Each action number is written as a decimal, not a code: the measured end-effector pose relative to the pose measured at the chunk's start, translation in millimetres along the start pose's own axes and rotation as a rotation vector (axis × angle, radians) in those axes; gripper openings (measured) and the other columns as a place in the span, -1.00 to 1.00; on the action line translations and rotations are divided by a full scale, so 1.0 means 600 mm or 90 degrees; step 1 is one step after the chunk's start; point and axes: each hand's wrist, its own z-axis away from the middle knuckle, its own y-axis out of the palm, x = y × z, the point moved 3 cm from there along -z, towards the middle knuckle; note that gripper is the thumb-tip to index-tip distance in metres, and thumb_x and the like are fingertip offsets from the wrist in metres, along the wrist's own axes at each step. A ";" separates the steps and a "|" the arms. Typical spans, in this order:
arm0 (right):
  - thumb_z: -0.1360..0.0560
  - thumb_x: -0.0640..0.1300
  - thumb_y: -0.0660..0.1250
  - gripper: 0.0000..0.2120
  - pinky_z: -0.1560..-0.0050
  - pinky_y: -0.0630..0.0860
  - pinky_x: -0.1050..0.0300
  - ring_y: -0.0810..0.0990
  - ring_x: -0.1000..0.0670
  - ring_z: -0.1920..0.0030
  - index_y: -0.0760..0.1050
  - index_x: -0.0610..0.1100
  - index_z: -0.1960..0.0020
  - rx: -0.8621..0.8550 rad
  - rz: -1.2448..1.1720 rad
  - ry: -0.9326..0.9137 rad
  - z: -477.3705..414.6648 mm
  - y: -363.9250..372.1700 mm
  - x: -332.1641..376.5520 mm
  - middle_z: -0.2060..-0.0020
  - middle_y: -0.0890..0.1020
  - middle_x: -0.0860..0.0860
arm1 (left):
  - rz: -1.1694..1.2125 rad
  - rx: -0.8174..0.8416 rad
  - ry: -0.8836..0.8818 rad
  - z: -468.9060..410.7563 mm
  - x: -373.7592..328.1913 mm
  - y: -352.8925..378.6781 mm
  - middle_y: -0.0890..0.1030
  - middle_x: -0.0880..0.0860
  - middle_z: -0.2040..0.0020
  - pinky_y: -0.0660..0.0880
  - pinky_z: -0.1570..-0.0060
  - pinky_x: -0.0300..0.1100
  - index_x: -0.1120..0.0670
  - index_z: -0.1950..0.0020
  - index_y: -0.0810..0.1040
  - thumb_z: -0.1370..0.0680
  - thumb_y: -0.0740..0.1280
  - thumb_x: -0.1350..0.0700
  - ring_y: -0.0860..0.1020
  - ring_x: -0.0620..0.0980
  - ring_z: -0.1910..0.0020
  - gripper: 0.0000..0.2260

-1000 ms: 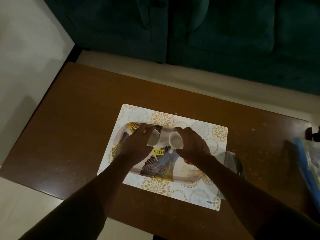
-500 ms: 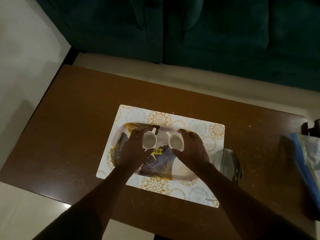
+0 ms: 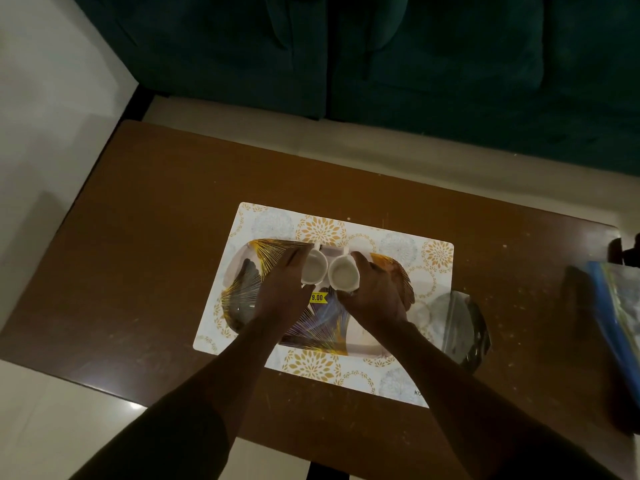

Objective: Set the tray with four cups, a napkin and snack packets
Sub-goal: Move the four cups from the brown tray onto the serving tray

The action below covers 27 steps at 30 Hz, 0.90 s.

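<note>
Your two cups have gone from tipped in your hands a second ago to upright, mouths up, side by side on the upper middle of the tray [image 3: 242, 285]. That makes two of four cups placed; two more, the napkin and the snack packets remain. Your left hand [image 3: 282, 292] curls its fingers round the left cup [image 3: 314, 270], and your right hand [image 3: 375, 292] round the right cup [image 3: 343, 274]; both seem to rest on the tray, though the dim light hides the bases. The cups are small, white, smooth, probably ceramic, handles pointing to the top of the frame. The tray is an oblong with rounded corners, glossy, printed with gold fan lines, a yellow price sticker [image 3: 318, 297] at centre. It lies on a floral placemat [image 3: 433, 251] on the scuffed brown table [image 3: 156, 237]. At centre right lies a clear plastic bag [image 3: 460, 327]
</note>
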 end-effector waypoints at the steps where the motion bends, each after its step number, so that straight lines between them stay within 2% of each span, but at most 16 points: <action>1: -0.42 0.03 0.48 -0.40 -0.03 0.59 0.10 0.63 -0.03 -0.10 0.39 -0.19 -0.35 0.001 -0.003 -0.001 -0.002 0.000 0.000 -0.13 0.64 -0.07 | 0.003 -0.006 -0.003 -0.001 0.001 0.000 0.47 0.08 -0.41 0.51 -0.26 0.02 0.10 -0.47 0.36 -0.49 0.44 0.15 0.46 0.07 -0.37 -0.44; 4: -0.42 0.03 0.49 -0.41 -0.03 0.60 0.08 0.63 -0.04 -0.08 0.39 -0.18 -0.34 0.000 -0.012 -0.001 -0.005 0.000 -0.001 -0.12 0.64 -0.07 | 0.022 -0.012 -0.004 -0.005 0.003 0.001 0.48 0.09 -0.39 0.52 -0.24 0.00 0.11 -0.46 0.38 -0.47 0.47 0.16 0.48 0.07 -0.35 -0.42; 8: -0.41 0.05 0.49 -0.42 0.05 0.58 0.17 0.63 -0.01 -0.04 0.39 -0.16 -0.32 -0.005 0.000 -0.012 -0.008 0.002 -0.003 -0.10 0.64 -0.06 | 0.025 -0.013 0.006 -0.011 0.005 0.001 0.49 0.11 -0.39 0.51 -0.26 -0.04 0.12 -0.45 0.39 -0.46 0.48 0.18 0.49 0.07 -0.34 -0.42; 14: -0.39 0.07 0.50 -0.39 0.10 0.43 0.30 0.63 0.00 -0.05 0.39 -0.14 -0.33 -0.015 0.006 -0.003 -0.008 0.004 -0.006 -0.09 0.65 -0.05 | 0.028 -0.002 0.003 -0.010 0.014 0.004 0.45 0.09 -0.39 0.50 -0.15 -0.10 0.07 -0.48 0.33 -0.45 0.49 0.12 0.47 0.07 -0.34 -0.36; 17: -0.34 0.16 0.51 -0.19 0.01 0.57 0.15 0.63 -0.04 -0.10 0.26 -0.13 -0.44 0.003 0.023 0.015 -0.011 -0.001 -0.007 -0.15 0.63 -0.06 | 0.034 0.018 0.011 -0.015 0.019 -0.006 0.36 0.12 -0.45 0.53 -0.17 0.02 0.03 -0.54 0.20 -0.39 0.53 0.02 0.41 0.10 -0.39 -0.20; 20: -0.28 0.33 0.46 -0.03 -0.13 0.59 -0.04 0.59 -0.08 -0.20 0.16 -0.10 -0.49 0.019 0.027 0.032 -0.012 -0.017 -0.008 -0.27 0.56 -0.07 | -0.038 0.034 0.041 -0.013 0.031 -0.023 0.27 0.06 -0.52 0.49 -0.17 0.12 -0.09 -0.56 0.07 -0.35 0.45 -0.29 0.35 0.10 -0.45 -0.09; 23: -0.39 0.34 0.34 -0.11 -0.23 0.52 -0.08 0.46 -0.17 -0.35 0.11 -0.09 -0.52 0.000 -0.054 0.050 -0.011 -0.045 -0.013 -0.41 0.42 -0.16 | -0.050 0.040 0.057 -0.012 0.032 -0.040 0.20 0.01 -0.55 0.45 -0.25 0.25 -0.18 -0.55 -0.01 -0.38 0.26 -0.44 0.30 0.09 -0.48 -0.14; 25: -0.48 0.29 0.26 -0.23 -0.24 0.43 -0.01 0.41 -0.18 -0.40 0.12 -0.09 -0.52 -0.041 -0.099 0.061 -0.023 -0.072 -0.022 -0.44 0.38 -0.19 | -0.052 0.002 0.059 -0.028 0.022 -0.051 0.21 0.03 -0.55 0.45 -0.27 0.24 -0.17 -0.55 -0.02 -0.44 0.21 -0.41 0.28 0.09 -0.49 -0.21; 27: -0.54 0.25 0.17 -0.34 -0.19 0.41 0.05 0.43 -0.19 -0.37 0.20 -0.11 -0.49 -0.064 -0.074 0.087 -0.042 -0.096 -0.033 -0.41 0.40 -0.17 | -0.051 -0.045 0.055 -0.048 0.002 -0.058 0.23 0.05 -0.55 0.42 -0.32 0.20 -0.15 -0.56 0.00 -0.50 0.17 -0.37 0.27 0.09 -0.50 -0.28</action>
